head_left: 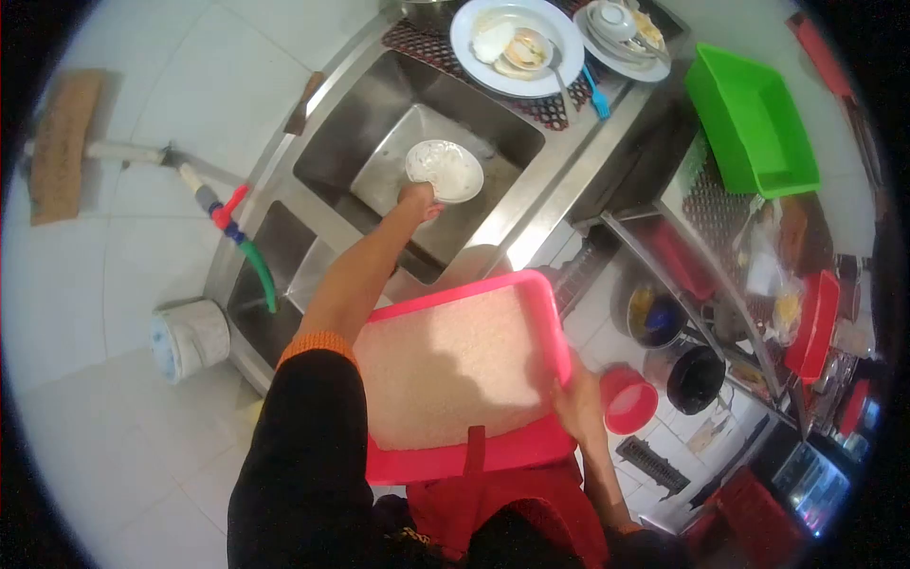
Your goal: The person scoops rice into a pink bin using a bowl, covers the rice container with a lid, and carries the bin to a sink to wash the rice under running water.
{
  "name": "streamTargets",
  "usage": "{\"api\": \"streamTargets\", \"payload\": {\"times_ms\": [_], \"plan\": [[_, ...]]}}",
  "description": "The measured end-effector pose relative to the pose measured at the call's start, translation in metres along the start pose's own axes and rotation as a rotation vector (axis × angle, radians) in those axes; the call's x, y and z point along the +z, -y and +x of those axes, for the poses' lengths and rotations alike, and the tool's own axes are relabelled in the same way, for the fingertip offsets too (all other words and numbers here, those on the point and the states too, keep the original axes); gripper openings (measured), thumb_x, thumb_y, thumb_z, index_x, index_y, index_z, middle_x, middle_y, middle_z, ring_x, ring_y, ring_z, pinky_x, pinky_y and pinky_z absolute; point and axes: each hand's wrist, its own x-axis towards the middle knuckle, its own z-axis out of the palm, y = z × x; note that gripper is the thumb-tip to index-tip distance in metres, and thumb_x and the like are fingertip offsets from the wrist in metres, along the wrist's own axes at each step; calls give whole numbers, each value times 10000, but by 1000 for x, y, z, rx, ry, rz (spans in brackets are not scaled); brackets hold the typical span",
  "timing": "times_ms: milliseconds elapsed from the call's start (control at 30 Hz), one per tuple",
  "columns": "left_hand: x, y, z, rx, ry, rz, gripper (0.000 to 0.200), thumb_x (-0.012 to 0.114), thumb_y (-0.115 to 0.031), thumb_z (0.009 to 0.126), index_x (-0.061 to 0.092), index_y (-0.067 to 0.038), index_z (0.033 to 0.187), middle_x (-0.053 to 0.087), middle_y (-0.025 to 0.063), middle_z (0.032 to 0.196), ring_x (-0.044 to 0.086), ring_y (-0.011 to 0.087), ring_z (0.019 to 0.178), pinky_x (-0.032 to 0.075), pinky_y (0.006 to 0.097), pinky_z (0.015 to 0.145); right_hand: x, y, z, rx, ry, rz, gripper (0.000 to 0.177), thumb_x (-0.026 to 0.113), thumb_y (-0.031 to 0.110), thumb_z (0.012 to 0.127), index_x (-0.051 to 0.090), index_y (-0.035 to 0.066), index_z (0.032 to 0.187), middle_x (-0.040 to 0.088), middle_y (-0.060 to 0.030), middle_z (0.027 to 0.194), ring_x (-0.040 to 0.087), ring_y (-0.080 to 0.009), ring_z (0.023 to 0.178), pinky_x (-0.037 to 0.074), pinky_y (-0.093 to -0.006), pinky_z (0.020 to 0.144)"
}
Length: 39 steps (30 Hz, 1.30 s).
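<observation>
Reaching out over the steel sink (346,104), my left hand (420,202) pinches the rim of a white bowl (445,171). The bowl tilts towards me, and whitish bits or suds show inside it. Against my body rests a pink rectangular tub (545,313), filled with a pale grainy mass (445,370) that looks like rice in water. My right hand (580,408) grips the tub's right side, fingers partly hidden by the wall. A red apron (512,517) lies below the tub.
Used plates (464,47) with food scraps, a spoon and a blue fork (597,95) stand behind the sink. A green hose (258,270) hangs into the left basin. At right are a green tub (749,123), a metal rack (701,275) and buckets (629,400) on the floor.
</observation>
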Motion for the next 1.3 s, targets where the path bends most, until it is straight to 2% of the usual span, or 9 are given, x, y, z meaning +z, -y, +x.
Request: {"api": "streamTargets", "payload": {"times_ms": [467,533,633,700,767,967,1033,1233,1300], "plan": [[27,72,144,-133,212,203,258,463,-109,901,539,-41,1138,642,184,977,667,309,837,552,446,616,-3,-3,3,99,71,19,414,556,-31,798,521,47,1203,646,-235,870,641,-428,874,512,-424,731],[28,68,124,-49,245,203,295,504,-157,883,543,19,1117,576,146,773,569,258,555,503,410,496,0,-5,3,92,47,-12,422,556,-26,801,520,49,1216,639,-250,872,630,-446,881,512,-419,735],[24,50,65,197,225,480,404,557,-246,893,537,37,1180,565,146,773,574,252,593,505,396,512,0,-7,2,37,28,-67,381,550,8,829,529,40,1208,639,-245,882,659,-400,869,510,-396,747],[12,20,-18,269,424,547,571,609,-356,880,483,-5,1313,626,157,947,617,249,791,524,374,688,4,-13,3,-12,30,-25,361,550,25,845,532,28,1206,647,-225,898,660,-344,869,504,-382,758],[-9,6,-109,578,425,737,377,607,-323,879,644,-13,1090,659,165,1085,644,256,913,499,366,776,6,-13,0,-63,70,18,343,549,43,862,536,17,1203,656,-205,915,662,-288,869,499,-368,770],[-123,67,-336,930,426,336,364,539,-248,977,530,-1,1244,627,81,1106,576,126,1050,463,275,904,17,-12,9,-118,40,48,338,551,68,896,534,-11,1224,644,-159,1079,588,-212,1012,445,-357,896],[-158,118,-372,791,397,-1,293,522,-217,989,574,9,1168,654,75,1043,609,135,999,484,291,875,18,-14,10,-77,77,119,372,557,68,897,518,-22,1256,623,-150,1135,566,-222,1059,414,-348,951],[-237,244,-459,-269,75,217,507,493,-434,981,651,45,923,689,107,821,672,188,816,534,322,738,20,-43,15,-54,92,140,394,543,55,911,490,-19,1294,588,-115,1190,542,-208,1074,409,-332,944],[-229,273,-457,-244,77,202,533,497,-463,970,650,47,938,687,120,843,669,195,828,534,331,740,20,-45,18,-50,101,118,381,541,67,921,493,-8,1292,582,-91,1181,537,-185,1059,425,-321,911]]}}
